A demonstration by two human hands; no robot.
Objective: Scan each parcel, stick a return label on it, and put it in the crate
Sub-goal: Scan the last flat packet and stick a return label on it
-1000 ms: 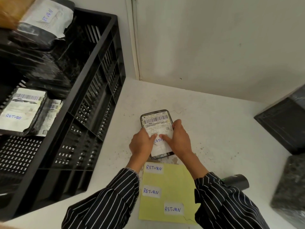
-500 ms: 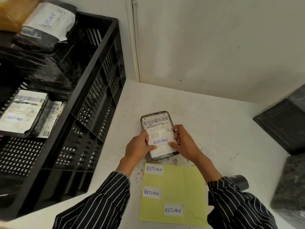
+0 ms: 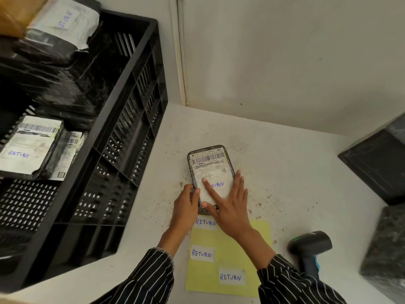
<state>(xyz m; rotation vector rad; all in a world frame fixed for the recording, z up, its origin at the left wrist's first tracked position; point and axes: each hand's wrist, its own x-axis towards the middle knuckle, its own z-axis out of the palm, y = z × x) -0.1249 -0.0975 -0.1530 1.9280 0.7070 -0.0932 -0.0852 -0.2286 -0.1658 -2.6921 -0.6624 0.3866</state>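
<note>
A small black parcel with a white barcoded shipping label lies flat on the white table. A white "RETURN" label sits on its lower half. My right hand lies flat over it, fingers straight and spread, the index finger pressing the label. My left hand holds the parcel's lower left edge, thumb on top. Just below, a yellow sheet carries three more "RETURN" labels. The black crate stands to the left with labelled parcels inside.
A black handheld scanner lies on the table at the lower right. Dark parcels are stacked at the right edge, another below them. A wall stands close behind the table.
My right hand has flattened out across the return label, from pinching the parcel's right edge. My left hand has slid down to the lower left edge.
</note>
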